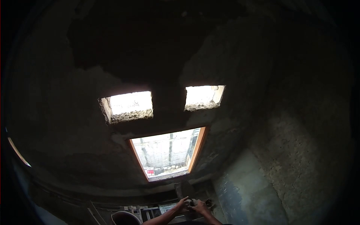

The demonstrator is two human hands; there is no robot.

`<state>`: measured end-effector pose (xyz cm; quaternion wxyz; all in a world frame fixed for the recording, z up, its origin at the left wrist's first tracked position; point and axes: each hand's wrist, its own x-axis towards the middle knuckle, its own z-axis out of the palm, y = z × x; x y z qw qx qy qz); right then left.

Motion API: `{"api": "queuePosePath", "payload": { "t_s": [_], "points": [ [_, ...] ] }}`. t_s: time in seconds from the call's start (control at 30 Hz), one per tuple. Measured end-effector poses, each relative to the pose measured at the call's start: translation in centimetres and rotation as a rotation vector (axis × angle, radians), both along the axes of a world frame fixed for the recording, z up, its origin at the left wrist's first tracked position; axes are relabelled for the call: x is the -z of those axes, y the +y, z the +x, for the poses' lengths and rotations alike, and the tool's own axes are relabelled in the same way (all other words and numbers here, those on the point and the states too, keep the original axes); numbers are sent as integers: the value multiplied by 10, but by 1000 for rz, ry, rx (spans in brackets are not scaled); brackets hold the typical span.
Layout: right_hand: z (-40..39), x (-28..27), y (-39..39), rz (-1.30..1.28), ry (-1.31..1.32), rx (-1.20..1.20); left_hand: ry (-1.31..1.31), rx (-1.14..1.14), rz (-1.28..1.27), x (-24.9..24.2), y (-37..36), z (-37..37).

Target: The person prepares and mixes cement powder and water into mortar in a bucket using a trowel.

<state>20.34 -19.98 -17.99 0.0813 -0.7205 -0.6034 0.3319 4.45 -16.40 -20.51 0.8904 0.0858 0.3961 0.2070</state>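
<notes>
At the bottom of the head view, my left hand (182, 204) and my right hand (200, 206) are close together, low in front of the wall. Both hands have their fingers curled around a small greyish lump (192, 203) between them; it is too dark to tell what it is. Just beyond the fingers stands a dark, flat-sided piece (183, 189). To the left of my left forearm is the rim of a bucket (126, 213), cut off by the lower edge.
A dim wall with darker damp-looking patches fills the view. It has two rough square openings (131, 104) (204, 97) and a wood-framed window (165, 153) below. Wooden slats (140, 210) lie near the bucket. A rough side wall (247, 187) rises at right.
</notes>
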Motion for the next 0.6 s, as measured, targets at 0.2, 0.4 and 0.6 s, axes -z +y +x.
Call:
{"api": "queuePosePath", "payload": {
  "t_s": [0.2,0.4,0.6],
  "points": [
    [13,-9,3,-114,-71,-136,-86,-159,-175,20,-14,4],
    [23,5,9,-281,-111,-306,121,-193,-232,8,-29,12],
    [26,37,4,-144,-106,-381,111,-184,-239,-7,-39,15]
  ]
}}
